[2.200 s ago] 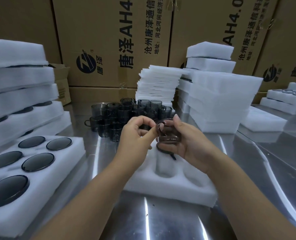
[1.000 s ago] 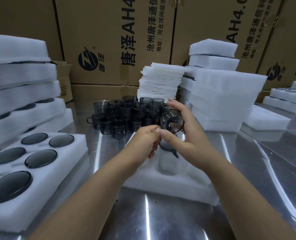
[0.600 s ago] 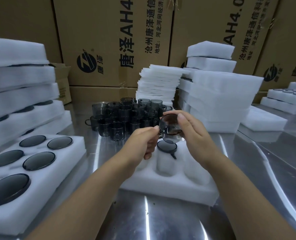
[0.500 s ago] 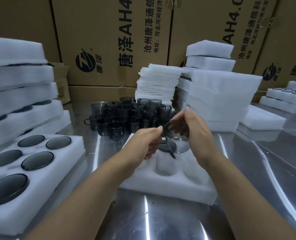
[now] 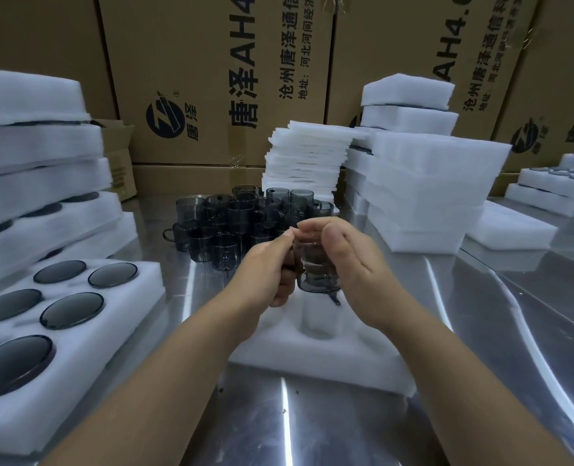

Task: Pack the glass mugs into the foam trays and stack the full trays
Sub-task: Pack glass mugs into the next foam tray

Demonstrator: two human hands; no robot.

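The left hand (image 5: 268,269) pinches the near rim of a smoky glass mug (image 5: 316,275) with curled fingers (image 5: 287,236). The right hand (image 5: 354,264) wraps round the mug's far side. The mug hangs roughly upright just above a white foam tray (image 5: 332,364) on the steel counter (image 5: 312,428). Loose mugs (image 5: 236,223) cluster behind. A full tray (image 5: 117,317) lies left and foam stacks (image 5: 423,190) stand right.
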